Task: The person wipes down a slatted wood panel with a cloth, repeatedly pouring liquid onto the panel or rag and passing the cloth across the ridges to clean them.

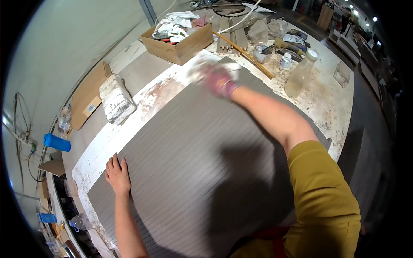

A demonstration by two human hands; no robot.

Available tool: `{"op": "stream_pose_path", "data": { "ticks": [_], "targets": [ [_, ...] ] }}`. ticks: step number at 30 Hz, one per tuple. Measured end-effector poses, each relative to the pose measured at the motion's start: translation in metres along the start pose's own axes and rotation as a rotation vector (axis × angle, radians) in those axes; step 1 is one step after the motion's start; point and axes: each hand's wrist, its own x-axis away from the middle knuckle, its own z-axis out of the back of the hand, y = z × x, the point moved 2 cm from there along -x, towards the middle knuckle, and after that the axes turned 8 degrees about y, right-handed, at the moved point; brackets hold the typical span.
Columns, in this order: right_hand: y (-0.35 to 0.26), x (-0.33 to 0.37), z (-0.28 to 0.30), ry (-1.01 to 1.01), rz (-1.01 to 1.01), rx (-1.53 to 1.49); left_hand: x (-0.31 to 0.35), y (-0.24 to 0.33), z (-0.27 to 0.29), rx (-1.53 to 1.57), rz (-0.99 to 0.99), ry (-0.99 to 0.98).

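A large grey-brown wood-grain panel with fine parallel lines lies flat in front of me on the white-stained worktable. At the panel's left edge my left hand rests bare, fingers stretched out and holding nothing. My right hand wears a dark pink glove and reaches to the panel's far edge. Under and around its fingers is a whitish cloth, smeared by motion; the hand is pressed onto it. My right forearm crosses above the panel's far right part.
Beyond the panel stands a wooden box of white rags. A cloudy bottle, a small white jar and a long thin stick are at the far right. To the left lie a whitish wrapped block and cardboard.
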Motion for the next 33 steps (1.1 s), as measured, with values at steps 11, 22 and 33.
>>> {"op": "stream_pose_path", "data": {
  "ticks": [11,22,33],
  "targets": [
    [-0.06,-0.008,-0.023,0.005,0.07,-0.04,0.0,0.002,0.001,0.012,0.021,-0.028],
    [0.006,-0.057,-0.041,0.043,-0.033,0.139,-0.003,0.004,-0.002,0.029,0.009,-0.003],
    [0.008,-0.049,-0.017,-0.093,-0.21,0.202,-0.004,0.006,-0.004,0.019,0.004,-0.007]
  ]
}}
